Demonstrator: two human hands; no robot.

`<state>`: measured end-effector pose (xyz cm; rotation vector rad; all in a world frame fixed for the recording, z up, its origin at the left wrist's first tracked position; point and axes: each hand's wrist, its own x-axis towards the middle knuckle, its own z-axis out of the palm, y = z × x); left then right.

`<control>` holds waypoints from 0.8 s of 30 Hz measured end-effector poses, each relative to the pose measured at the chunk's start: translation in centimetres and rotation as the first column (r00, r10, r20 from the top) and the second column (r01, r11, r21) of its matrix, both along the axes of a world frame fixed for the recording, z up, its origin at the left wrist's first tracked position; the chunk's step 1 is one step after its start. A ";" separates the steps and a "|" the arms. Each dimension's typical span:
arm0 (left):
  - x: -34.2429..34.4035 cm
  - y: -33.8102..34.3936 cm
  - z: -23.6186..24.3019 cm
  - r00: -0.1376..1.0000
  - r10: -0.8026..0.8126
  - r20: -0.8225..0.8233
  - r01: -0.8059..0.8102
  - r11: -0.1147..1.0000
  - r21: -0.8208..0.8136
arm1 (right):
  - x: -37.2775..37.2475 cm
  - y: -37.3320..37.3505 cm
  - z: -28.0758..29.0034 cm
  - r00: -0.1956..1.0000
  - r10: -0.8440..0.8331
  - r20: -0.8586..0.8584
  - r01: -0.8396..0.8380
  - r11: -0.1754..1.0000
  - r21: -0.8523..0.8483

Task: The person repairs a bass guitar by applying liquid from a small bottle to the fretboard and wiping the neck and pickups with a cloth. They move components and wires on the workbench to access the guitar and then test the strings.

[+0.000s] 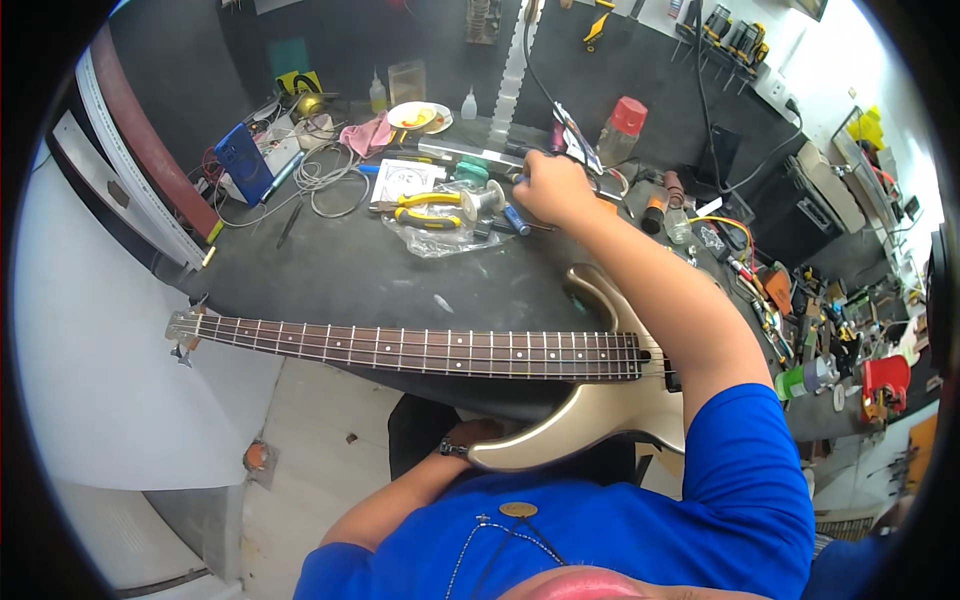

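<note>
A gold-bodied bass guitar (545,430) lies across my front, its dark fretted neck (400,348) reaching left over the bench edge to the headstock (184,328). My right hand (556,190) is stretched past the body to the tools at the back of the bench. Its fingers are curled closed; what they hold, if anything, is hidden. Just left of it are a blue-handled tool (516,220), a spool (483,201) and yellow-and-black pliers (428,217) on clear plastic. My left hand (476,432) is at the body's near horn, its fingers mostly hidden.
The dark bench (350,270) holds a blue phone (243,163), a coiled grey cable (340,185), a pink cloth (366,136) and a plate of food (412,116). A red-capped jar (625,125) stands at the back. Tools crowd the right side, near a red container (886,380).
</note>
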<state>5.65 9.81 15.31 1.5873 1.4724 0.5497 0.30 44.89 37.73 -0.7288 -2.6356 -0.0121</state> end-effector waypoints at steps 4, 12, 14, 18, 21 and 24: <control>0.5 -0.5 -4.1 0.994 0.077 0.077 -0.084 0.993 0.084 | 1.3 1.3 4.3 0.996 -0.026 -0.081 0.013 0.987 -0.161; 1.1 -3.4 -1.4 0.988 0.076 -0.137 -0.075 0.997 0.009 | 6.4 4.8 4.3 0.917 -0.065 -0.393 -0.089 0.929 -0.360; 1.3 -3.9 -1.0 0.981 0.081 -0.177 -0.079 0.997 0.016 | 8.4 4.6 5.8 0.868 -0.051 -0.495 -0.129 0.938 -0.322; 0.8 -6.0 1.6 0.957 0.106 -0.270 -0.095 0.994 0.053 | 17.9 1.8 7.9 0.749 -0.088 -0.656 -0.428 0.692 -0.582; -0.9 -8.9 7.1 0.964 0.158 -0.214 -0.182 0.978 -0.099 | 27.0 -0.4 8.6 0.637 -0.294 -0.712 -0.469 0.585 -0.662; -2.4 -11.8 11.3 0.922 0.226 -0.314 -0.299 0.931 -0.208 | 33.9 -2.7 8.3 0.638 -0.386 -0.667 -0.339 0.636 -0.693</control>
